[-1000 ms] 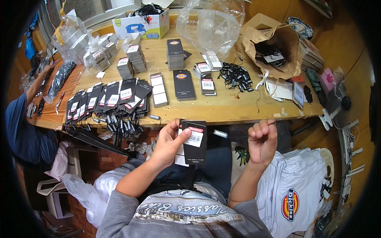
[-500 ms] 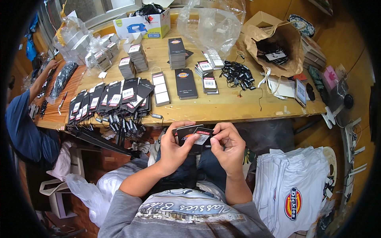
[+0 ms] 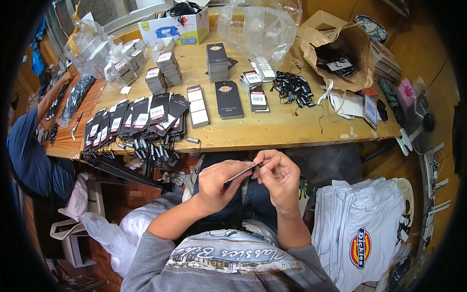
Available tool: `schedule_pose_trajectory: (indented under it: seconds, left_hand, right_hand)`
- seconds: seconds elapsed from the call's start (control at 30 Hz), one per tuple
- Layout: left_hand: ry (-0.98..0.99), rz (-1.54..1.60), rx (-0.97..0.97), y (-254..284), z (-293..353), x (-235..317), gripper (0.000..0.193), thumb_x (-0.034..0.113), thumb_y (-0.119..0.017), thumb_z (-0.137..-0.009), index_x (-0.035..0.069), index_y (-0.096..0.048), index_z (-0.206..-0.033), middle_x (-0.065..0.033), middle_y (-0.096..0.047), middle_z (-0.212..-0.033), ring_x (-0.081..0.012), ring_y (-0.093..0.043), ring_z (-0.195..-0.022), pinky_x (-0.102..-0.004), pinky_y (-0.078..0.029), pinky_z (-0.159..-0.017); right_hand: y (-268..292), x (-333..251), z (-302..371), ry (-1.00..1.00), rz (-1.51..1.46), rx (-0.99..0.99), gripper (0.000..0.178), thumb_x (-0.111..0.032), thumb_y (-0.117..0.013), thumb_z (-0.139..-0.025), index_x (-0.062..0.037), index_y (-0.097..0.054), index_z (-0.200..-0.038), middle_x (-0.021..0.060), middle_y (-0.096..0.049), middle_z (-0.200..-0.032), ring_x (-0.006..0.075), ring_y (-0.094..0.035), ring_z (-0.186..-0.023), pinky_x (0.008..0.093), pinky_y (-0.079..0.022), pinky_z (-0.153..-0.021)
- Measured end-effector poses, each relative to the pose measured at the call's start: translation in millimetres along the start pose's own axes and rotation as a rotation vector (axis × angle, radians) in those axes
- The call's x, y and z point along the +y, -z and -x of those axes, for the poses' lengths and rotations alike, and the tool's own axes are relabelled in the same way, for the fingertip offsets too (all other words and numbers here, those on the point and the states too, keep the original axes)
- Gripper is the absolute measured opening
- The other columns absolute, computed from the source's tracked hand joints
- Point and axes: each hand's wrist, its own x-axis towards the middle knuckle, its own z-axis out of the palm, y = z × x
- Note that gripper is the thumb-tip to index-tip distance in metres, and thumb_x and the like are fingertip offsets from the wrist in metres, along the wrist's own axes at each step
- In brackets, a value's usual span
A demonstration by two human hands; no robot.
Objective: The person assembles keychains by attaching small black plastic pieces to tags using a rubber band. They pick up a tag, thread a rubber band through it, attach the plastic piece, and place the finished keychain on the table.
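Firstly, by size, with clock positions read from the wearer's two hands, 12 being straight ahead:

Bench [image 3: 311, 134], wooden, spanning 10 to 2 o'clock.

Co-worker [image 3: 36, 151], in blue, seated at 9 o'clock, one arm stretched forward.

White garments [image 3: 335, 219], one pile, at 4 o'clock; colored emblem on the front.

Paper bag [image 3: 365, 63], brown, open-mouthed, at 1 o'clock on the far side; dark items inside.

Plastic bag [image 3: 267, 29], clear, crumpled, at 12 o'clock.

Box [image 3: 168, 35], white, blue and green, at 11 o'clock; black cords at its top.

Spread of black tags [image 3: 136, 119], overlapping, white labels showing, at 10 o'clock along the near edge.

Left hand [image 3: 219, 182], fingers grasping a card tag between thumb and forefingers.

Right hand [image 3: 279, 180], fingers drawn together at the tag's 2 o'clock end; what, if anything, they grasp cannot be told.

Heap of black cords [image 3: 292, 90], tangled, at 1 o'clock.

Stack of dark tags [image 3: 228, 100], oval emblem on top, just short of 12 o'clock.

Phone [image 3: 369, 112], propped at 2 o'clock, screen lit.

Card tag [image 3: 242, 171], single or several unclear, off the bench's near edge, between both hands, nearly edge-on, slanting from 8 to 2 o'clock.
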Motion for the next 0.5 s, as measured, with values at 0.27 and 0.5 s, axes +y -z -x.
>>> schedule_pose_trajectory:
  seconds: [0.27, 0.5]
  left_hand:
    - [-0.1, -0.018, -0.019, -3, 3, -6, 0.033, -0.005, -0.064, -0.062, -0.001, -0.052, -0.092, -0.0135, -0.06, -0.074, -0.0255, -0.06, -0.064, -0.0307, -0.049, -0.059]
    - [0.148, 0.087, -0.207, 1, -6, 9, 0.04, -0.008, -0.056, -0.068, -0.001, -0.047, -0.107, -0.0142, -0.06, -0.079, -0.0301, -0.059, -0.066, -0.0287, -0.048, -0.063]
  right_hand:
    - [-4, 10, 2, 0.07, -0.01, 0.033, 0.008, 0.008, -0.048, -0.074, 0.0016, -0.045, -0.075, 0.0091, -0.05, -0.091, 0.0069, -0.049, -0.069, 0.0176, -0.042, -0.06]
    - [2, 12, -2, 0.171, 0.18, 0.103, 0.009, 0.009, -0.05, -0.074, 0.0013, -0.046, -0.076, 0.0064, -0.05, -0.089, 0.0044, -0.046, -0.067, 0.0155, -0.038, -0.056]
